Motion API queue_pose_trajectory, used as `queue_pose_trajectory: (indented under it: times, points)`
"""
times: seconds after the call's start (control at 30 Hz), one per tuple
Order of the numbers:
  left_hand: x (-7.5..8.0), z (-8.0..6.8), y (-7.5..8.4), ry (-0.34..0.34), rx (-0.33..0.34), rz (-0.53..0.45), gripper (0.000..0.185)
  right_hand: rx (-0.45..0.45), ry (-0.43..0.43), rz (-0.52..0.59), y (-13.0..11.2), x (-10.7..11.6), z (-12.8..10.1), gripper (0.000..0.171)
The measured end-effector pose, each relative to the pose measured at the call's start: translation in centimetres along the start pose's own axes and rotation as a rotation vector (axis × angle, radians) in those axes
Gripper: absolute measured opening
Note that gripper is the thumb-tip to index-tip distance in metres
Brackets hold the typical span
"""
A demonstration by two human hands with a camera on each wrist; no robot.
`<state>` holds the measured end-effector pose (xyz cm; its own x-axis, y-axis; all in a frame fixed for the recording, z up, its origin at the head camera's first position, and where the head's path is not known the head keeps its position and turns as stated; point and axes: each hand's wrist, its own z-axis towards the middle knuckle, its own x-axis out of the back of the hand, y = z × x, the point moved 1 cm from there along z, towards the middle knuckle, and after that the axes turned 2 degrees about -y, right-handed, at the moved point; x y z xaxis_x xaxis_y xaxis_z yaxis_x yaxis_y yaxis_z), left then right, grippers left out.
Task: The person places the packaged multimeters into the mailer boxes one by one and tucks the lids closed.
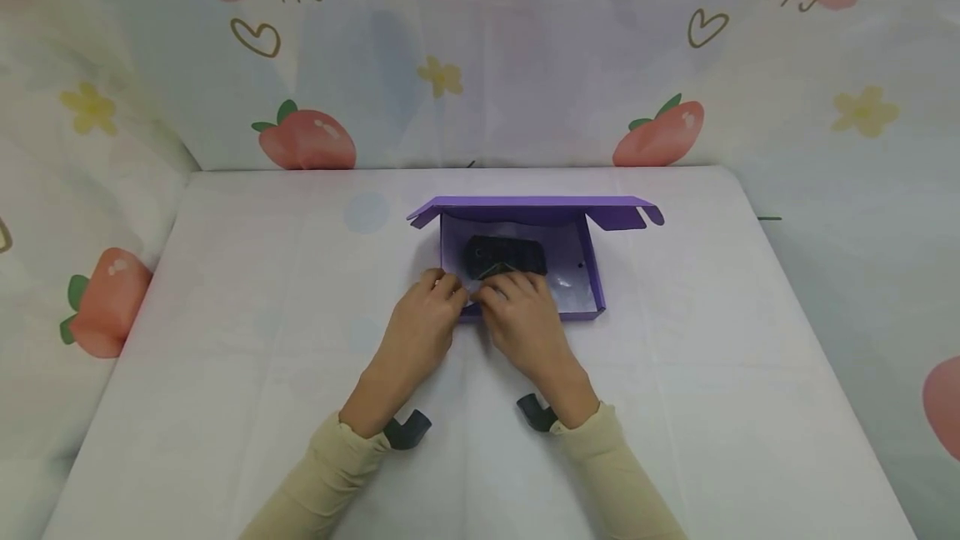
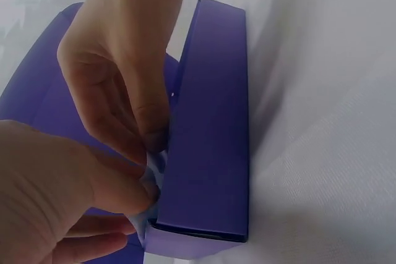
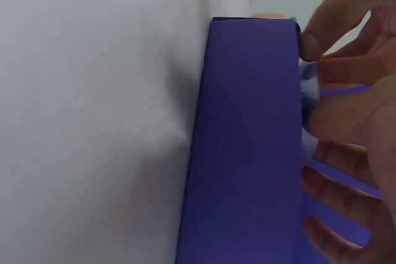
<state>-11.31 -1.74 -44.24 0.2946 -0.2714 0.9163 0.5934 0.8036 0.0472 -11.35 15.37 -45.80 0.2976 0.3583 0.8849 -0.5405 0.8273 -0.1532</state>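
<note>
A purple box (image 1: 591, 273) lies with its lid raised at the back. Inside it is a black phone-shaped thing (image 1: 513, 250), its near edge covered by the right fingers. My left hand (image 1: 422, 319) pinches a pale, thin plastic-like piece (image 2: 141, 219) at the box's front left corner. Close beside it, my right hand (image 1: 523, 319) has thumb and forefinger on the same piece, just inside the front wall (image 3: 247, 134). Most of this piece is hidden by the fingers and the wall.
The box's lid (image 1: 525, 205) spreads its side flaps left and right. A white cloth (image 1: 262, 398) covers the table, and a patterned curtain (image 1: 525, 48) hangs behind. Dark curved pieces (image 1: 408, 432) stick out at both wrists.
</note>
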Motion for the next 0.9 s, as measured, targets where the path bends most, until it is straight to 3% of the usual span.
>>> queue_pose_trajectory:
  times: [0.2,0.5,0.7,0.9]
  points:
    - [-0.2,0.1,0.0,-0.01,-0.066,0.04,0.011,-0.023,-0.073,0.018,0.0,0.1,0.0,0.011]
    - [-0.5,0.4,0.5,-0.086,-0.048,0.076,0.024,-0.106,-0.162,0.101,0.8,0.5,0.0,0.018]
    - [-0.4,1.1,1.4,-0.052,0.04,0.041,0.031,-0.251,-0.06,0.131,2.3,1.0,-0.2,0.019]
    - [-0.9,2.7,2.2,-0.035,0.121,-0.161,0.037,-0.483,0.112,0.097,4.4,2.0,-1.0,0.023]
